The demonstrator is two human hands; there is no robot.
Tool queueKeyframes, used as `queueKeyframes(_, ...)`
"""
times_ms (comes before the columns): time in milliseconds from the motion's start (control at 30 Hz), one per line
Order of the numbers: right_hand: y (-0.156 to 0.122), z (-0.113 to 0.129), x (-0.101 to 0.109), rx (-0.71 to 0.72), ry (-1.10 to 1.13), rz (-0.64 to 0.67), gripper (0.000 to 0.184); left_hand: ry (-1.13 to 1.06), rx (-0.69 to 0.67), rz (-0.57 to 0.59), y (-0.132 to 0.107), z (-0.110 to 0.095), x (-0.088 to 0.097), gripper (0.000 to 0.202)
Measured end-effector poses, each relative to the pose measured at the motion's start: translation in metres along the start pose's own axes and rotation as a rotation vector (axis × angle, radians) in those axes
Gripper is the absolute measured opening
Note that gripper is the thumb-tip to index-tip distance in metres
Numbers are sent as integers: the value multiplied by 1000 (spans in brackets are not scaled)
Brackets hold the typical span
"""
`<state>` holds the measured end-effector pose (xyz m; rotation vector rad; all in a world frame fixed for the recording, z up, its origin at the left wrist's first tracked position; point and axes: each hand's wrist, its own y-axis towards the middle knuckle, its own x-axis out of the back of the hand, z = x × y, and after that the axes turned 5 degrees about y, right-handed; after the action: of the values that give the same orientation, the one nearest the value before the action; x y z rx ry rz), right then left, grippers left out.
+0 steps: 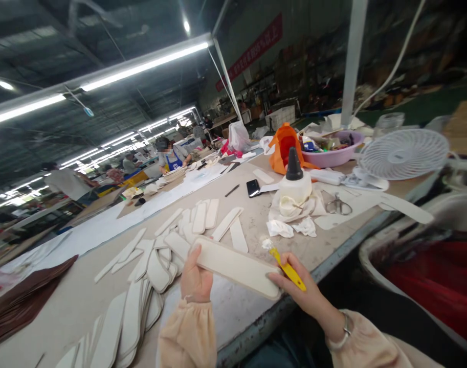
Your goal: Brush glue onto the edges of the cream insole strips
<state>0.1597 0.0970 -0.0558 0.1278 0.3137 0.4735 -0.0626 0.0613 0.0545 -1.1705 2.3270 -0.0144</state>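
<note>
My left hand (195, 280) grips the left end of a long cream strip with rounded ends (233, 266), held just above the table's near edge. My right hand (300, 289) pinches the strip's right end and also holds a yellow-handled brush (285, 266), its white bristles pointing up and left. Several more cream strips (168, 250) lie spread and stacked on the table (83, 296) to the left of my hands.
A white glue bottle with a black nozzle (294, 181) stands on rags behind the strip. Scissors (338, 206), a phone (252, 187), a white fan (404, 153), a purple basin (333, 151) and an orange bag (283, 148) lie further back. Other people work at the far left.
</note>
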Motion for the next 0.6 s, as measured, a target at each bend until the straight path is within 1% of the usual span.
queueKeyframes(167,-1,-8,-1,19,-39,-65,33,-33,-45,69,-9,15,3,23)
queueKeyframes(300,-3,-8,-2,19,-56,-95,33,-50,-48,92,-9,20,7,18)
queueKeyframes(433,-5,-12,-3,16,-127,-90,35,-58,-26,85,-6,19,9,13)
queueKeyframes(600,-5,-16,-4,120,-298,-97,32,-77,-9,55,0,21,12,10)
